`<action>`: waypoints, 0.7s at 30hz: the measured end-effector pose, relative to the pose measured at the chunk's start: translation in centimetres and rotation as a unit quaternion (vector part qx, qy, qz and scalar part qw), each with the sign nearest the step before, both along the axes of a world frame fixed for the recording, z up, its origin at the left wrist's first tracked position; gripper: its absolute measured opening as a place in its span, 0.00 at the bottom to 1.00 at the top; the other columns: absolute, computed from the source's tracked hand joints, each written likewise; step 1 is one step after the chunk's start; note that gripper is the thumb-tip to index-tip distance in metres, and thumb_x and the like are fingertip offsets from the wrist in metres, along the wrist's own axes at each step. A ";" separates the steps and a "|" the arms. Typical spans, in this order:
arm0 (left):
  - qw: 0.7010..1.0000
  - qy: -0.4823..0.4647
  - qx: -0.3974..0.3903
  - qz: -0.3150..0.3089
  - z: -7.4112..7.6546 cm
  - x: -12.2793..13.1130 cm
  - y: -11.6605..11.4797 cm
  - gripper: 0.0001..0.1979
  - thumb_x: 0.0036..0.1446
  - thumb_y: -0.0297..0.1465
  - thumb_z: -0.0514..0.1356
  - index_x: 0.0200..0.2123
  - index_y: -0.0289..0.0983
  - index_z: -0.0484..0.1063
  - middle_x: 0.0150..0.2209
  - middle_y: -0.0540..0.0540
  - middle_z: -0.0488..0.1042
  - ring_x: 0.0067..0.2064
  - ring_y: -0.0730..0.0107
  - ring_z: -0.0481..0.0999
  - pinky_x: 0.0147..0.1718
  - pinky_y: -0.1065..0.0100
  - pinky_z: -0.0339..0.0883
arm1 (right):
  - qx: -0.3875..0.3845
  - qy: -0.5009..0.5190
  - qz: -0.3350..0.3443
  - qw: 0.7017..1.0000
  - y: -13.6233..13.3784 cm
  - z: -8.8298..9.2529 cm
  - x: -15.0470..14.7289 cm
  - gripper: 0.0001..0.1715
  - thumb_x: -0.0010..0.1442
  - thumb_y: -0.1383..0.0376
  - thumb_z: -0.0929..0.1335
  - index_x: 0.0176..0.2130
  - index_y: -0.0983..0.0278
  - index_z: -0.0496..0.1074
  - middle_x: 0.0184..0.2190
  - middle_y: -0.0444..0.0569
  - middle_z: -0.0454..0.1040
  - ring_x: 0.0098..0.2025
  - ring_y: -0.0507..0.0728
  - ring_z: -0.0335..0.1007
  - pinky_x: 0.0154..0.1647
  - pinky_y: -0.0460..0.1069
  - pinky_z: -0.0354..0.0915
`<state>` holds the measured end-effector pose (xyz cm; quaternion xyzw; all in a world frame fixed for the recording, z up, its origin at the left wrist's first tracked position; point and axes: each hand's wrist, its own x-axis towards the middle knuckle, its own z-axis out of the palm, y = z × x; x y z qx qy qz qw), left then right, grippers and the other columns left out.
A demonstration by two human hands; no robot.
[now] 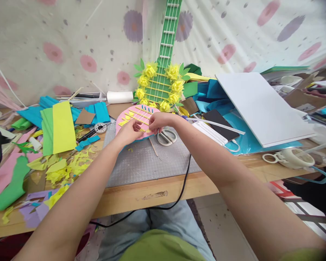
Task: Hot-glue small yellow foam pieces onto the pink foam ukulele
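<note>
Both hands meet on the pink paper guitar (121, 121), which lies at the far edge of the grey cutting mat (149, 163). My left hand (129, 133) and right hand (158, 123) are pinched shut on what looks like a small yellow strip (143, 129). I'd worry it sets crooked across the strings, or that my right wrist knocks the scissors (167, 137) just beside it.
</note>
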<state>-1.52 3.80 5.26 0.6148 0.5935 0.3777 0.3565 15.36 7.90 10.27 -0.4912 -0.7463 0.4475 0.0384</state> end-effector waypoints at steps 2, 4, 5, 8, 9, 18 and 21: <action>1.000 -0.022 0.001 0.006 -0.5 0.0 0.2 0.17 0.34 0.24 0.65 0.33 0.40 0.73 0.25 0.50 0.73 0.28 0.68 0.72 0.28 0.69 0.62 | -0.010 0.015 0.008 1.000 0.6 -0.1 -0.1 0.11 0.45 0.73 0.70 0.19 0.63 0.65 0.18 0.44 0.73 0.25 0.53 0.72 0.29 0.49 0.69; 0.999 -0.050 0.000 0.019 -0.7 0.0 0.2 0.16 0.34 0.23 0.64 0.32 0.40 0.73 0.24 0.51 0.72 0.27 0.68 0.72 0.28 0.69 0.62 | -0.007 0.021 0.016 1.000 0.9 -0.1 -0.1 0.10 0.45 0.74 0.70 0.20 0.63 0.65 0.17 0.43 0.72 0.23 0.53 0.72 0.28 0.49 0.69; 0.998 -0.065 -0.001 0.026 -0.7 0.1 0.1 0.16 0.34 0.22 0.64 0.31 0.40 0.73 0.23 0.51 0.72 0.27 0.68 0.72 0.29 0.69 0.63 | 0.001 0.020 0.017 1.000 1.1 -0.1 -0.1 0.10 0.45 0.74 0.70 0.20 0.63 0.65 0.17 0.43 0.72 0.23 0.53 0.71 0.28 0.49 0.69; 0.993 -0.107 -0.011 0.044 -0.6 0.2 -0.1 0.16 0.33 0.20 0.63 0.29 0.40 0.73 0.23 0.52 0.72 0.26 0.69 0.73 0.29 0.68 0.63 | 0.030 0.002 0.020 0.999 1.0 0.2 -0.5 0.11 0.44 0.75 0.70 0.20 0.63 0.66 0.16 0.43 0.72 0.23 0.53 0.72 0.28 0.50 0.69; 0.992 -0.114 -0.015 0.047 -0.6 0.2 -0.1 0.16 0.33 0.20 0.63 0.30 0.40 0.73 0.22 0.52 0.72 0.25 0.69 0.72 0.29 0.68 0.63 | 0.041 -0.005 0.022 0.999 1.0 0.3 -0.6 0.11 0.44 0.76 0.69 0.19 0.63 0.66 0.16 0.43 0.72 0.23 0.54 0.72 0.28 0.50 0.69; 0.995 -0.091 0.020 0.043 -1.2 -0.3 0.2 0.14 0.34 0.21 0.62 0.29 0.39 0.74 0.22 0.51 0.73 0.26 0.68 0.72 0.29 0.69 0.64 | 0.099 -0.047 0.055 0.992 0.8 0.4 -1.7 0.10 0.42 0.75 0.69 0.18 0.62 0.68 0.14 0.41 0.69 0.22 0.53 0.70 0.28 0.49 0.66; 0.994 -0.094 0.018 0.050 -1.1 -0.2 0.1 0.14 0.33 0.20 0.62 0.28 0.39 0.74 0.21 0.51 0.72 0.26 0.68 0.72 0.28 0.69 0.63 | 0.094 -0.056 0.054 0.993 1.0 0.2 -2.0 0.10 0.41 0.75 0.70 0.18 0.62 0.69 0.14 0.42 0.69 0.23 0.55 0.71 0.28 0.49 0.67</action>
